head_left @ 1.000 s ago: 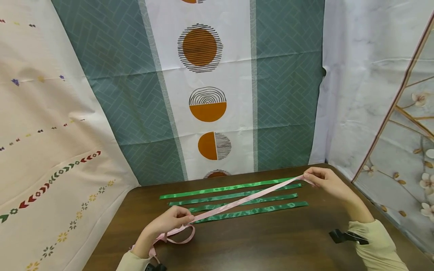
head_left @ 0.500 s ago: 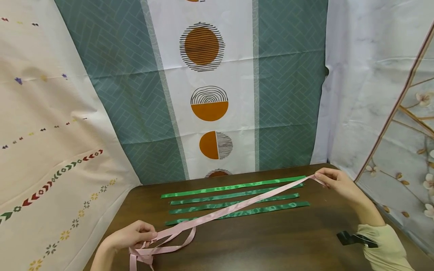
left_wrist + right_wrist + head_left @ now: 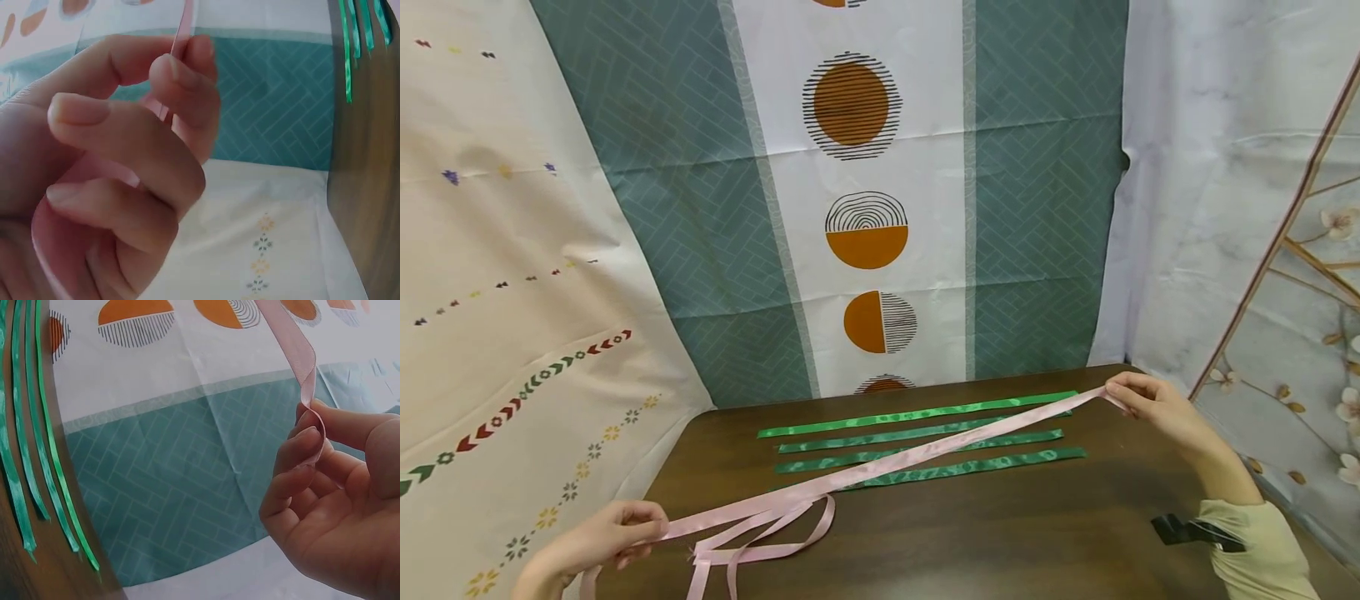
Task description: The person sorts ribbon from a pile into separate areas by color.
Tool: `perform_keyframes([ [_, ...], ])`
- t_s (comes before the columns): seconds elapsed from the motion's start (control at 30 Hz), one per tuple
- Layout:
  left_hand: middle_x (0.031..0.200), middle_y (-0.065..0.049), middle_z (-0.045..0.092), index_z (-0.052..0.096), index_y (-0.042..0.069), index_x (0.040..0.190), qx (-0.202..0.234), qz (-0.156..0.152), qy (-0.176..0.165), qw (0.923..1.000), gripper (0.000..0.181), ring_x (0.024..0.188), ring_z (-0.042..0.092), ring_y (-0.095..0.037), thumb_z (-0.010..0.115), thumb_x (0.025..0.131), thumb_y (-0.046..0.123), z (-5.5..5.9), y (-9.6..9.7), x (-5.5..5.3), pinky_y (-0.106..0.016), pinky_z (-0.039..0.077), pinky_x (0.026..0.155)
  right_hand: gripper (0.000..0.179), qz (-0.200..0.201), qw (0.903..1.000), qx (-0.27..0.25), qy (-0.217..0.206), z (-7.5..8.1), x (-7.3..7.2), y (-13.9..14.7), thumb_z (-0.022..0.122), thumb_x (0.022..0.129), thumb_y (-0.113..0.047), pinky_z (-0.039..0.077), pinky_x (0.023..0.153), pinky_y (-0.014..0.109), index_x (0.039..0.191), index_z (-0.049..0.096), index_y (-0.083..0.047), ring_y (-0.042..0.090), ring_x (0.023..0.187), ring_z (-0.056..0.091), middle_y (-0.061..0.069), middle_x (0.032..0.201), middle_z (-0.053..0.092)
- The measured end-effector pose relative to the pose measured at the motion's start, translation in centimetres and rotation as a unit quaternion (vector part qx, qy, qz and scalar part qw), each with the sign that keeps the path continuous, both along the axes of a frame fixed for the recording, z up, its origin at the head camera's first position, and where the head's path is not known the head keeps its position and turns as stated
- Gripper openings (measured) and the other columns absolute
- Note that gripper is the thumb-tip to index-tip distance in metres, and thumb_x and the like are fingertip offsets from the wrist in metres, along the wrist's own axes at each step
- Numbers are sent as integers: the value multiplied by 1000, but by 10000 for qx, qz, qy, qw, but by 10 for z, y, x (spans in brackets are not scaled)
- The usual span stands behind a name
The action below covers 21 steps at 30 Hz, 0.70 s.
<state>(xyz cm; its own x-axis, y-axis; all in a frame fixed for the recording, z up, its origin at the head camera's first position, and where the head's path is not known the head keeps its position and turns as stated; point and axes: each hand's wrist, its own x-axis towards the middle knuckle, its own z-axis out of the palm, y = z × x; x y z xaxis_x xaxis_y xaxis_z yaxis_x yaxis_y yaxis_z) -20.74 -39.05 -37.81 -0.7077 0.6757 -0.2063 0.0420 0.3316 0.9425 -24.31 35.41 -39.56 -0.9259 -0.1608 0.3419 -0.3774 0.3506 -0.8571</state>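
Pink ribbon [image 3: 925, 452] runs from left grip [image 3: 601, 537] to right grip [image 3: 1157, 410], both pinching it.

Right grip [image 3: 340, 503], bare hand, pinches pink ribbon [image 3: 295, 347] between thumb and fingers; ribbon twists just above fingertips, runs up out of frame. Left: four green ribbons [image 3: 20, 512] side by side on brown worktop [image 3: 62, 581]. Behind: teal-and-white cloth [image 3: 162, 494], orange and striped circle prints.

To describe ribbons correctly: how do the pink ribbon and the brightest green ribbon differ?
The pink ribbon slants between the left hand and right hand; the brightest green ribbon lies on the table. The pink one has loose loops; the brightest green one is straight. Both are narrow.
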Motion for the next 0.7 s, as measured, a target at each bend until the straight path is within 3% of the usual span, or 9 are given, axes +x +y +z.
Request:
perform_keyframes([
  [0.07, 63, 8, 46, 59, 3, 93, -158, 165, 40, 9997, 22, 50, 38, -1, 40, 103, 7, 2, -4, 3, -35, 14, 40, 17, -15, 10000, -11, 78, -1, 0, 3, 49, 101, -11, 31, 50, 33, 95, 65, -13, 20, 58, 38, -8, 66, 45],
  [0.13, 62, 7, 46, 60, 1, 93, -324, 309, 287, 9986, 21, 50, 38, -2, 41, 102, 6, 3, -4, 6, -36, 18, 41, 17, -54, 9999, -31, 141, -2, 1, 8, 49, 101, -9, 30, 50, 33, 96, 65, -12, 22, 58, 37, -7, 66, 46],
  [0.23, 62, 8, 47, 56, -11, 95, -563, 519, 758, 9942, 22, 52, 40, -2, 42, 101, 5, 1, 1, 5, -28, 29, 42, 18, -218, 9996, -105, 137, -3, 4, 19, 49, 101, -9, 30, 50, 33, 97, 67, -12, 22, 58, 37, -8, 65, 46],
  [0.37, 68, 11, 53, 54, -18, 97, -865, 863, 1136, 9860, 27, 58, 46, 3, 43, 101, 6, -1, 18, -3, -18, 39, 50, 25, -576, 9980, -266, 8, -1, 12, 35, 49, 101, -11, 31, 51, 31, 98, 68, -26, 16, 58, 39, -11, 66, 49],
  [0.47, 70, 8, 54, 58, -15, 95, -1040, 1008, 1288, 9810, 26, 59, 48, 2, 45, 100, 6, -5, 36, -13, -17, 41, 53, 28, -458, 9925, -1132, -1, 1, 18, 48, 48, 101, -7, 39, 54, 25, 98, 69, -25, 9, 61, 46, -9, 69, 55],
  [0.53, 70, 5, 54, 60, -13, 93, -1140, 1045, 1362, 9785, 24, 58, 48, 0, 46, 99, 6, -9, 49, -21, -17, 41, 53, 29, -185, 9778, -2086, 65, 2, 22, 56, 46, 101, -4, 45, 57, 20, 98, 71, -17, 6, 63, 52, -7, 73, 61],
  [0.57, 70, 3, 54, 60, -11, 91, -1180, 1061, 1370, 9778, 23, 58, 48, -1, 47, 98, 6, -12, 56, -25, -17, 40, 52, 29, -16, 9642, -2650, 58, 2, 24, 61, 45, 101, -2, 47, 59, 19, 97, 72, -13, 5, 65, 55, -6, 76, 64],
  [0.7, 68, 0, 53, 61, -8, 83, -1199, 1179, 1256, 9777, 23, 57, 46, -5, 47, 96, 4, -26, 89, -41, -18, 40, 52, 30, 440, 8873, -4589, 134, 0, 32, 82, 40, 101, 1, 48, 59, 22, 96, 70, 1, 12, 64, 58, 4, 78, 66],
])
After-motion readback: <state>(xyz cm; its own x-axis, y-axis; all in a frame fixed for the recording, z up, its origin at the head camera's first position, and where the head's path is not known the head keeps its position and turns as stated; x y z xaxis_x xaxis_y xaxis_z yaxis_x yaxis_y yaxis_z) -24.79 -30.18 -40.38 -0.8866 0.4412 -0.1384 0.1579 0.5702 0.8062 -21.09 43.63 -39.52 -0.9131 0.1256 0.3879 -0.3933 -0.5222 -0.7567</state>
